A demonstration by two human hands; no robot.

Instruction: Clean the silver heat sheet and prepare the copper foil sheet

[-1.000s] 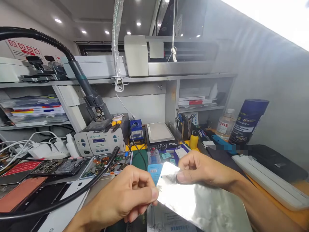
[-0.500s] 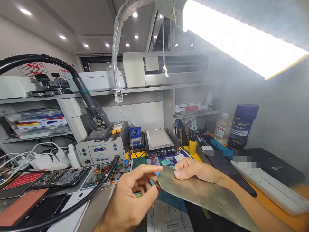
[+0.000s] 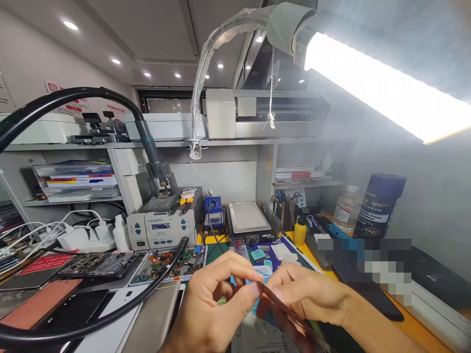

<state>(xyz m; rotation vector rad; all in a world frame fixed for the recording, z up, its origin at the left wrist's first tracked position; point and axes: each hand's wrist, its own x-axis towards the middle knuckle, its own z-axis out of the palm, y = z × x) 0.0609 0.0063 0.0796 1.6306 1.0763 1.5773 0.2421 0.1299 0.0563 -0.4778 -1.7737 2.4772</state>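
Note:
A thin flat panel is held between my two hands above the bench. Its dark, shiny, reflective face shows at a steep slant, running down toward the lower right. My left hand pinches the panel's far end between thumb and index finger. My right hand is closed on the same end from the right, its thumb along the edge. The other fingertips are partly hidden. Beneath the hands lies a printed sheet, mostly covered by them.
A tray of small electronic parts and several phones lie at left, crossed by a black hose. Behind stand a grey hot air station and a flat heating plate. A spray can stands right. A bright lamp hangs overhead.
The panel has turned from showing its dull grey metallic side to showing its glossy dark face, tilted more steeply. My hands have come closer together, and the view has shifted left.

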